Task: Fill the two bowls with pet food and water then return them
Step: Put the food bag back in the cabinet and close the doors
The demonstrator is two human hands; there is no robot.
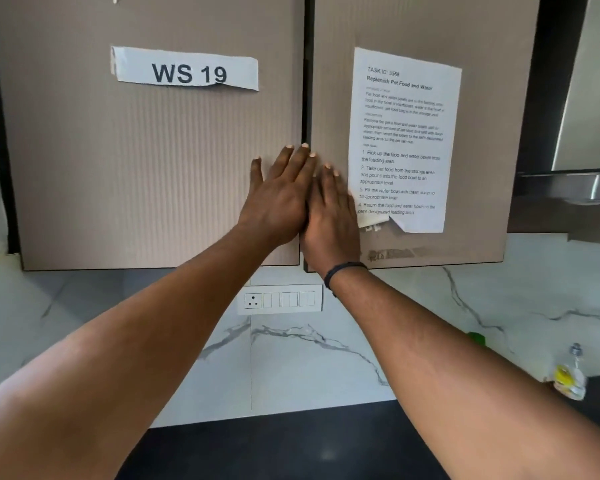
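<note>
Neither bowl, nor pet food, nor water shows in the head view. Both arms are raised toward two closed wall cabinet doors. My left hand [279, 194] lies flat with fingers spread against the left door [146, 161], near its right edge. My right hand [329, 216] lies flat beside it on the right door [482, 161], partly tucked under the left hand. Neither hand holds anything. A dark band circles my right wrist.
A "WS 19" label [187, 72] is taped to the left door and a printed task sheet [402, 143] to the right. Below are a socket panel [279, 299], marble backsplash, dark counter [291, 448] and a small bottle [570, 375] at right.
</note>
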